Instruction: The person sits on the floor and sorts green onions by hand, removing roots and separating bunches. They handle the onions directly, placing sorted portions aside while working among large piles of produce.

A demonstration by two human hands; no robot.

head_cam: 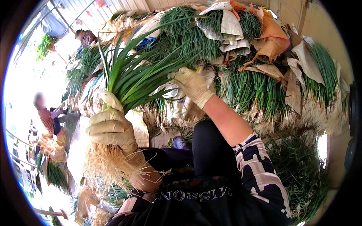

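My left hand [111, 124], in a cream rubber glove, is closed around a bunch of leafy green plants, perhaps young garlic or scallions [135, 76]. Their leaves fan up and to the right, and pale stringy roots [107, 166] hang below my fist. My right hand [191, 84], gloved the same way, is raised at the right side of the leaves. Its fingertips are bent near the leaf ends; whether they pinch a leaf I cannot tell.
Bundles of green plants [254, 87], roots down, and woven sacks [232, 25] are piled ahead. Loose green leaves [299, 175] lie in a heap at lower right. One person [48, 118] is at the left and another person [86, 38] at the upper left. More rooted bundles [56, 172] stand at lower left.
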